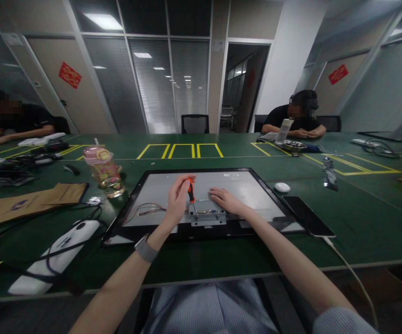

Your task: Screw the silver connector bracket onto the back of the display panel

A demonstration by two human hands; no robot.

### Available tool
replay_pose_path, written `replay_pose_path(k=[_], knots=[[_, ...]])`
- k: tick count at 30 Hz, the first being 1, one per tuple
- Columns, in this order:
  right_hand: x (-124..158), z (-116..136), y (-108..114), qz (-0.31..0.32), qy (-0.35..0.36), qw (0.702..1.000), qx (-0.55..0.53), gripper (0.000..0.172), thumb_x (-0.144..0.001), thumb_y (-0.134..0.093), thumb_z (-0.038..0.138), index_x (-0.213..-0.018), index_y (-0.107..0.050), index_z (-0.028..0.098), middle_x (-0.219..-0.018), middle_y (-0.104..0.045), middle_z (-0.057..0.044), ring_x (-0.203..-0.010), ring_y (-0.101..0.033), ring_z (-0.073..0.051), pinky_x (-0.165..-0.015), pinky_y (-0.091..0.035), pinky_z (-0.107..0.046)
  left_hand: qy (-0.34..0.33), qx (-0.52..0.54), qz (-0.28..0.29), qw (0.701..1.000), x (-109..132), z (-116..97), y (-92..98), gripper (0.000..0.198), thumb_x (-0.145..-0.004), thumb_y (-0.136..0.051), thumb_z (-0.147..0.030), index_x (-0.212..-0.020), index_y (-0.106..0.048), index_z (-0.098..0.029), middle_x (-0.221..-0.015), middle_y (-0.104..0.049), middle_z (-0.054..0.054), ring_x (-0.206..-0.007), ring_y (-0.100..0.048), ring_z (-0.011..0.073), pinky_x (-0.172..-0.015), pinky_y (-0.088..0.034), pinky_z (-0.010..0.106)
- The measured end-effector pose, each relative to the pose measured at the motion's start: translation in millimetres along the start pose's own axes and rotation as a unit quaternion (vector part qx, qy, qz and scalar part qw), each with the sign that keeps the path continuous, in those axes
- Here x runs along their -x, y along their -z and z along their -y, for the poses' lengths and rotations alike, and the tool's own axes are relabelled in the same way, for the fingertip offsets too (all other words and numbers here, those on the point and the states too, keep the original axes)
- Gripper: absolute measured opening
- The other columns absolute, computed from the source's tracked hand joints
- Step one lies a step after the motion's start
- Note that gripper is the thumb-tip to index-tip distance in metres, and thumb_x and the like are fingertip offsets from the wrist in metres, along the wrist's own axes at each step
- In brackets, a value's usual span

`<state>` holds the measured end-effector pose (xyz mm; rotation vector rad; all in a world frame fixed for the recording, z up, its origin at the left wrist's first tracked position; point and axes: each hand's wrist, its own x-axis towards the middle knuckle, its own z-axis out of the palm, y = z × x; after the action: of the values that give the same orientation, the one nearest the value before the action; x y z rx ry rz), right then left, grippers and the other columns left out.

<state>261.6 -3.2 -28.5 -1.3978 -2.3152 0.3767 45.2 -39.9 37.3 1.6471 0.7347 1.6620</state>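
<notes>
My left hand (178, 200) is closed round the handle of an orange and black screwdriver (191, 191). The screwdriver stands nearly upright, its tip at the left end of a metal bracket with connector ports (207, 216). This bracket sits at the near edge of a flat display panel (249, 189), which lies with its grey metal back up and has a black border. Behind the bracket, my right hand (224, 200) rests on the panel with fingers stretched out, holding nothing. Thin coloured wires (144, 209) lie on the panel to the left.
On the left are a drink cup (105, 171), a brown paper bag (30, 200) and a white power strip (60, 257) with black cables. To the right lie a phone (308, 215) on a cable and a white case (282, 187). Two people sit across the green table (194, 266).
</notes>
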Motion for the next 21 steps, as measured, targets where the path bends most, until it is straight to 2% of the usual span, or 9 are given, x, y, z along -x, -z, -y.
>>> replay_pose_path(k=[4, 8, 12, 14, 16, 18, 21], knots=[[-0.3, -1.3, -1.8, -0.01, -0.006, 1.0, -0.01, 0.045, -0.095, -0.034, 0.041, -0.127, -0.058, 0.019, -0.138, -0.051, -0.012, -0.13, -0.043, -0.026, -0.11, -0.026, -0.05, -0.025, -0.055, -0.014, 0.998, -1.5, -3.0, 0.9, 0.017, -0.081, -0.063, -0.032, -0.091, -0.07, -0.02, -0.091, -0.049, 0.003, -0.078, -0.053, 0.0122, -0.069, -0.047, 0.022], [-0.2, -2.0, -2.7, -0.014, -0.002, 1.0, -0.01, 0.046, -0.095, -0.034, 0.04, -0.126, -0.058, 0.017, -0.137, -0.051, -0.014, -0.13, -0.043, -0.026, -0.109, -0.027, -0.05, -0.029, -0.088, -0.009, 0.996, 0.6, -7.2, 2.1, 0.02, -0.089, -0.053, -0.03, -0.099, -0.067, -0.02, -0.09, -0.053, 0.004, -0.08, -0.054, 0.0134, -0.075, -0.047, 0.025], [0.1, -1.3, -2.4, -0.013, -0.006, 1.0, -0.007, 0.046, -0.095, -0.033, 0.041, -0.126, -0.058, 0.018, -0.137, -0.051, -0.013, -0.13, -0.043, -0.026, -0.11, -0.026, -0.05, -0.011, -0.018, 0.032, 0.999, 3.5, -5.0, 0.7, 0.03, -0.095, -0.038, -0.03, -0.11, -0.061, -0.019, -0.088, -0.06, 0.005, -0.085, -0.058, 0.0161, -0.084, -0.046, 0.032], [0.2, -1.0, -2.5, -0.015, -0.006, 1.0, -0.01, 0.046, -0.095, -0.033, 0.042, -0.126, -0.058, 0.019, -0.137, -0.051, -0.012, -0.13, -0.043, -0.025, -0.11, -0.025, -0.05, -0.014, -0.02, 0.037, 0.999, 3.2, -2.2, 0.2, 0.028, -0.094, -0.042, -0.031, -0.108, -0.062, -0.019, -0.093, -0.06, 0.006, -0.091, -0.058, 0.0166, -0.085, -0.046, 0.032], [0.2, -0.7, -2.6, -0.016, -0.007, 1.0, -0.01, 0.045, -0.095, -0.034, 0.041, -0.125, -0.058, 0.019, -0.137, -0.052, -0.012, -0.13, -0.043, -0.025, -0.11, -0.025, -0.05, -0.031, -0.051, 0.018, 0.998, 1.8, 0.0, 0.6, 0.022, -0.087, -0.054, -0.031, -0.102, -0.066, -0.021, -0.098, -0.055, 0.006, -0.093, -0.055, 0.0164, -0.082, -0.046, 0.028], [0.2, -0.6, -2.6, -0.015, -0.007, 1.0, -0.008, 0.045, -0.095, -0.034, 0.04, -0.125, -0.058, 0.019, -0.137, -0.052, -0.012, -0.129, -0.044, -0.025, -0.111, -0.024, -0.05, -0.042, -0.075, -0.009, 0.996, 0.3, 0.7, 1.5, 0.017, -0.081, -0.063, -0.031, -0.094, -0.069, -0.021, -0.095, -0.051, 0.004, -0.087, -0.054, 0.0145, -0.075, -0.047, 0.025], [0.1, -1.3, -2.8, -0.014, -0.005, 1.0, -0.008, 0.045, -0.096, -0.032, 0.04, -0.125, -0.058, 0.018, -0.137, -0.051, -0.013, -0.129, -0.044, -0.025, -0.11, -0.025, -0.05, -0.034, -0.084, -0.025, 0.996, -0.2, -0.4, 2.5, 0.016, -0.084, -0.059, -0.03, -0.094, -0.068, -0.02, -0.089, -0.051, 0.002, -0.075, -0.053, 0.0115, -0.07, -0.046, 0.024]])
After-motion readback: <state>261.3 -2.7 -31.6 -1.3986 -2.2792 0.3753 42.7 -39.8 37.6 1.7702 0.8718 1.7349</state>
